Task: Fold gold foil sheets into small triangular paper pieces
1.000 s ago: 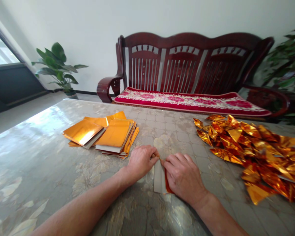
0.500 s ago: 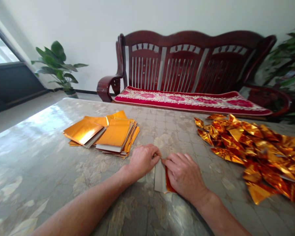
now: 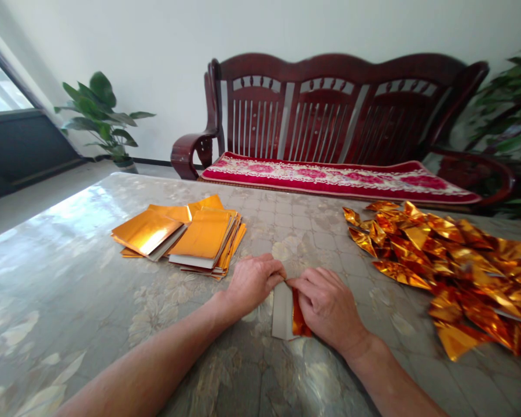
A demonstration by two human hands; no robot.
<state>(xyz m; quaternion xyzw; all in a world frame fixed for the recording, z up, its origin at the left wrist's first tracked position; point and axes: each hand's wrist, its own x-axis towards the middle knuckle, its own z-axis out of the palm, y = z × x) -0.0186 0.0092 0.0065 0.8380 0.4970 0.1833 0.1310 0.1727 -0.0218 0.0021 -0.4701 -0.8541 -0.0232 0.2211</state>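
A sheet of gold foil paper (image 3: 283, 317) lies in front of me, pale side up, with a shiny orange-gold strip folded over along its right. My left hand (image 3: 255, 284) pinches the sheet's far end, fingers closed and curled. Close beside it, my right hand (image 3: 327, 307) pinches the same far end with thumb and forefinger, its other fingers curled over the gold strip. The fingertips almost meet, and the pinched bit of paper is mostly hidden. Beyond my left hand sit stacks of flat gold foil paper (image 3: 202, 234).
To the right spreads a heap of folded gold foil pieces (image 3: 455, 255). The table (image 3: 91, 307) has a glossy floral-patterned cover. Behind it stands a dark red wooden bench (image 3: 325, 127) with a red patterned cushion (image 3: 330, 175). Potted plants (image 3: 102, 116) flank the bench.
My right hand has shifted slightly, so more of the gold strip shows under it. Both hands keep their pinch at the sheet's far end.
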